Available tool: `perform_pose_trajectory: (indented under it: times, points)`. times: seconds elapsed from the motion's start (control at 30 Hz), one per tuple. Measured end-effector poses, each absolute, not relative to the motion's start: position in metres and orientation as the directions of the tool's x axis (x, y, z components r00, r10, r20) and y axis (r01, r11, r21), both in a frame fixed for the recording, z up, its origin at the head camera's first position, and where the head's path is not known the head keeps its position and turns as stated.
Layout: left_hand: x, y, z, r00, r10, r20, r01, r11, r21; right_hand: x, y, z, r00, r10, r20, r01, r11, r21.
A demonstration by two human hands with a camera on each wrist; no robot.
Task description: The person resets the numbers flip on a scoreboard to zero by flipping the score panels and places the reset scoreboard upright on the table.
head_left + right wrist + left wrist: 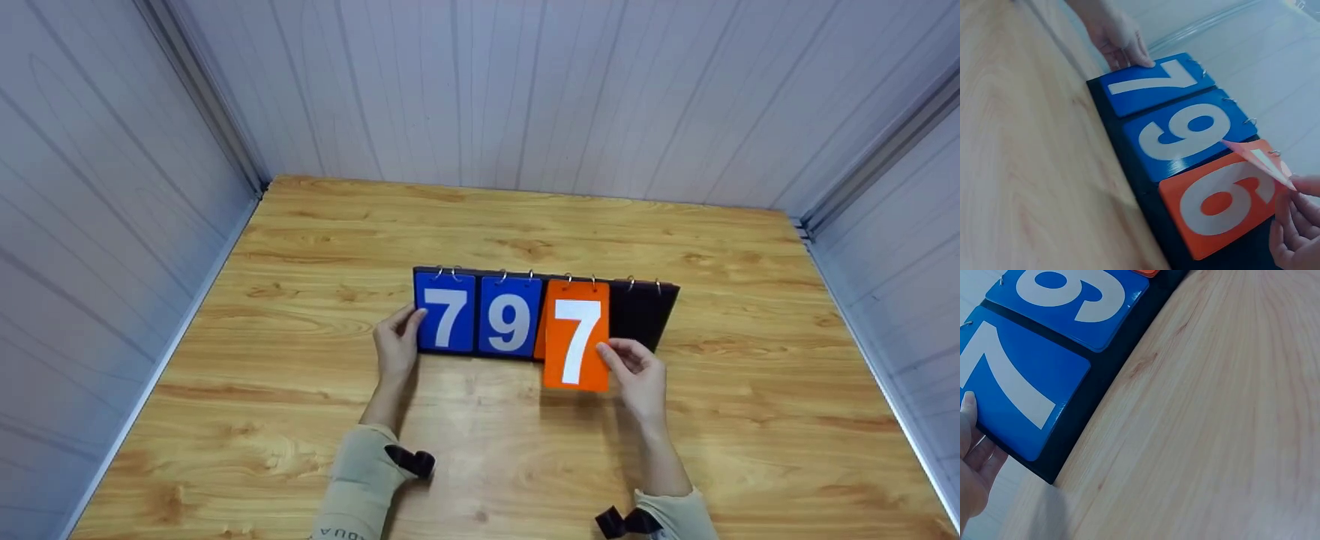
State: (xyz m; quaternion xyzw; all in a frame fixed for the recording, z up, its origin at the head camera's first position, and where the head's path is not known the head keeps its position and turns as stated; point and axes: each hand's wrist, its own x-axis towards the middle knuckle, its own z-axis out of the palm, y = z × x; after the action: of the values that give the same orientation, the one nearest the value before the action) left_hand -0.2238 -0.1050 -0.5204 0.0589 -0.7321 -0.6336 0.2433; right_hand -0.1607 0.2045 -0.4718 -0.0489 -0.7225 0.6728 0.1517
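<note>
A black flip scoreboard point(643, 315) stands on the table with number cards hung from metal rings. Its left end is held by my left hand point(397, 345), the thumb over the edge of the blue 7 card point(444, 311) and the other fingers behind the board. Beside that hangs a blue 9 card point(510, 313). My right hand point(641, 381) pinches the right edge of an orange 7 card point(577, 335), lifted away from the board. Under it, the right wrist view shows an orange 6 card point(1221, 205).
The wooden table point(480, 450) has pale panel walls at its back point(480, 97), left point(97, 225) and right point(900, 247). At the board's right end, a bare black section with rings carries no visible card. Dark wrist straps point(411, 460) sit over both sleeves.
</note>
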Motion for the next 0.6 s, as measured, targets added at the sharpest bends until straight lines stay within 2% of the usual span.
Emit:
perform_pose_trajectory:
  times: [0.13, 0.23, 0.4, 0.47, 0.6]
  points:
    - [-0.223, -0.105, -0.521, -0.877, -0.393, 0.276, 0.222, 0.179, 0.959, -0.177, 0.228, -0.506, -0.979, 0.179, 0.095, -0.126, -0.167, -0.978]
    - [-0.224, -0.105, -0.521, -0.876, -0.396, 0.277, 0.227, 0.169, 0.959, -0.189, 0.245, -0.524, -0.991, 0.078, 0.107, -0.127, -0.334, -0.934]
    - [-0.224, -0.105, -0.52, -0.88, -0.391, 0.269, 0.22, 0.166, 0.961, -0.185, 0.24, -0.488, -0.987, 0.033, 0.157, -0.156, -0.427, -0.891]
    - [-0.224, -0.105, -0.519, -0.885, -0.386, 0.262, 0.211, 0.17, 0.963, -0.183, 0.237, -0.476, -0.987, 0.054, 0.152, -0.16, -0.416, -0.895]
    - [-0.224, -0.106, -0.519, -0.89, -0.38, 0.25, 0.196, 0.176, 0.965, -0.206, 0.257, -0.505, -0.961, -0.004, 0.277, -0.253, -0.39, -0.885]
